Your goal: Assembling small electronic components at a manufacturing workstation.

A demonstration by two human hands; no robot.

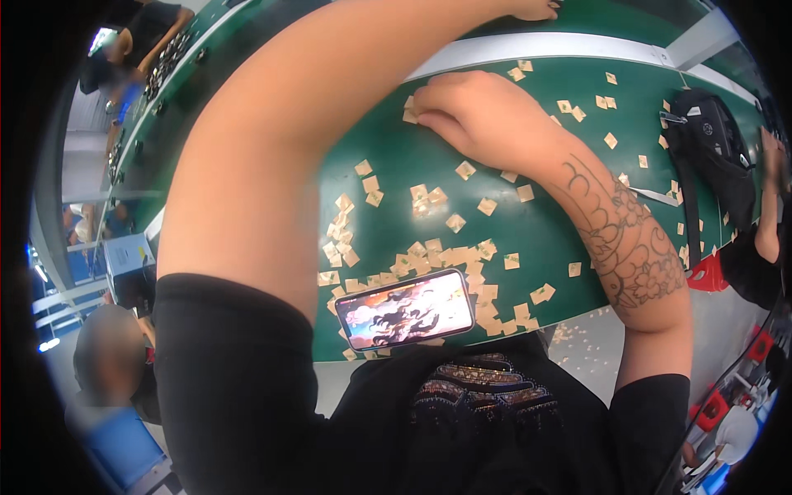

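Note:
My right hand is over the green table, its fingers closed at the edge of a small cream paper square. My left arm reaches across to the top edge of the view. There my left hand is mostly cut off, with a small dark thing at its fingertips that I cannot make out. Many more cream squares lie scattered over the table, thickest around a phone with a lit screen at the near edge.
A whitish rail runs along the far side of the table. On the right lies a black bag with a strap, near another person's arm. More squares are on the floor. Another person is at the lower left.

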